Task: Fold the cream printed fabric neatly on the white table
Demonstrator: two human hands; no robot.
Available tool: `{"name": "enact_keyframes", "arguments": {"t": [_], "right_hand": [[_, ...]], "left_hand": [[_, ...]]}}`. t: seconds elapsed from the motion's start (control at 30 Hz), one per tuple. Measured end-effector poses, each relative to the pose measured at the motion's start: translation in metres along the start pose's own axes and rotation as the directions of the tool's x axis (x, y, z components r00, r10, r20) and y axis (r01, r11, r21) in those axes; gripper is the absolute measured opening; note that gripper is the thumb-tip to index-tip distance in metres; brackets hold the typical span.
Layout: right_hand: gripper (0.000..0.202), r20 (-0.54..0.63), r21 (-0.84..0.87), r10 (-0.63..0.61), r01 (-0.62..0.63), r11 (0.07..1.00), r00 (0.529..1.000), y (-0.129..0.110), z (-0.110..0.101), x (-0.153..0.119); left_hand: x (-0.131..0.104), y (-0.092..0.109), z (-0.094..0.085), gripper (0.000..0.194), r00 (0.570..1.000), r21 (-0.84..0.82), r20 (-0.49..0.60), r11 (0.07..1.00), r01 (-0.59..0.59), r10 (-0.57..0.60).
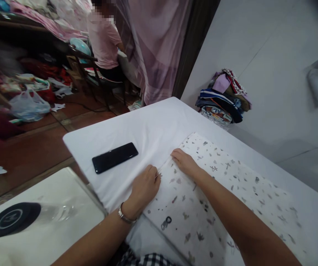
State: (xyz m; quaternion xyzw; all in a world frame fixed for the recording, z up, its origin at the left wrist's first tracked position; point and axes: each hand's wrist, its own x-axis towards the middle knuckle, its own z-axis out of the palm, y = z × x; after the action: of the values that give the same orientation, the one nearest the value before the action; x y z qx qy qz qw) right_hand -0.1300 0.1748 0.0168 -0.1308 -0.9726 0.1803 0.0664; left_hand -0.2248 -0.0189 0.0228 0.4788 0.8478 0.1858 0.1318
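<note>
A white cloth printed with small grey and brown figures (214, 170) lies over the right part of the white-covered table (159, 118). My left hand (146, 184), with a metal bracelet on its wrist, has its fingers curled closed on the cloth's left edge. Farther along the same edge, my right hand (183, 162) pinches the fabric between thumb and fingers. A black phone (115, 157) lies on the table, to the left of both hands.
At the lower left stands a pale surface (72, 221) with a clear bottle with a black lid (14, 220). Folded clothes (222, 98) are stacked beyond the table's far edge. A person in a pink shirt (103, 40) sits at the back near a curtain (159, 44).
</note>
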Motion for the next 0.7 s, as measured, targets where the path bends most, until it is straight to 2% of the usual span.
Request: {"name": "enact_keyframes", "arguments": {"t": [0.1,0.33,0.5,0.7], "right_hand": [[0.026,-0.009,0.025,-0.011,0.011,1.000,1.000,0.014,-0.006,0.001],[0.029,-0.024,0.017,0.076,-0.076,0.997,0.997,0.044,-0.023,0.007],[0.023,0.072,-0.026,0.045,-0.043,0.999,0.996,0.044,-0.025,0.013],[0.016,0.078,-0.173,0.004,0.009,0.985,0.997,0.037,-0.024,0.016]], "left_hand": [[0.000,0.000,0.000,0.016,1.000,0.000,0.012,1.000,0.008,-0.008],[0.000,-0.002,0.001,0.015,1.000,-0.032,-0.003,0.999,-0.015,0.015],[-0.001,-0.001,-0.001,0.015,1.000,-0.023,-0.008,1.000,-0.010,0.009],[-0.001,0.000,-0.002,0.015,1.000,-0.013,-0.007,1.000,-0.026,0.026]]}}
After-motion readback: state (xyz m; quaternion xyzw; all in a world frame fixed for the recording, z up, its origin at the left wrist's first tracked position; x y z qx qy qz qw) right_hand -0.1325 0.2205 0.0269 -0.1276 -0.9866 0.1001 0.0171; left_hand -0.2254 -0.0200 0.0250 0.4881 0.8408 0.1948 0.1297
